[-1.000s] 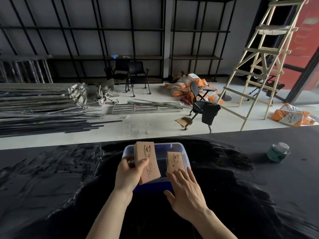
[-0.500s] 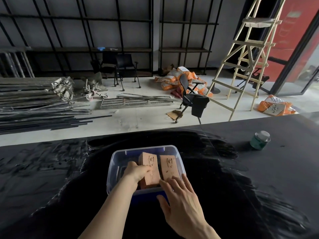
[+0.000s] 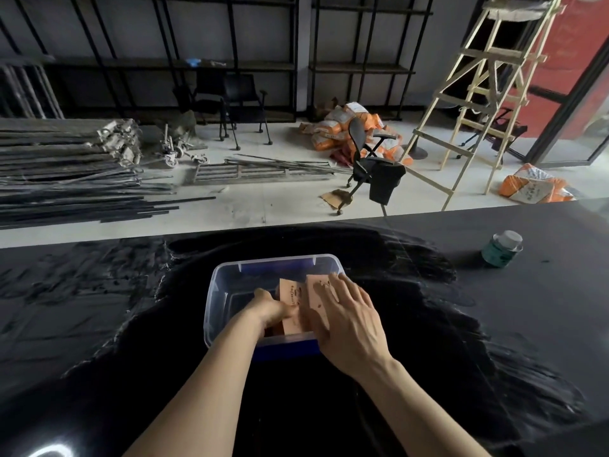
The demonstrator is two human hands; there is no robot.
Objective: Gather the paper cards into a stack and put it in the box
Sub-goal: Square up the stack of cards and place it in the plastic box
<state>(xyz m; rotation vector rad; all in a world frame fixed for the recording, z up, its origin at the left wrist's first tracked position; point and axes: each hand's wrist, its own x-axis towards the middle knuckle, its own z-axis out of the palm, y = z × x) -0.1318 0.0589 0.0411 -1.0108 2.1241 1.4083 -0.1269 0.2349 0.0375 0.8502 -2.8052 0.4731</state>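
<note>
A clear plastic box [image 3: 220,275] with a blue base stands on the black table in front of me. Inside it my left hand [image 3: 268,308] grips a stack of brown paper cards [image 3: 291,300], held low near the box floor. A second stack of brown cards [image 3: 318,291] leans right beside it, under the fingers of my right hand [image 3: 349,319]. That hand reaches over the box's near right corner and lies flat on this stack. The lower ends of both stacks are hidden by my hands.
A small green jar with a white lid [image 3: 502,248] stands on the black table [image 3: 494,324] at the far right. Beyond the table's far edge lie floor clutter, metal bars, chairs and a wooden ladder [image 3: 474,94].
My left hand has lowered its card stack from above the box down into it. My right hand has slid forward over the rim onto the second stack.
</note>
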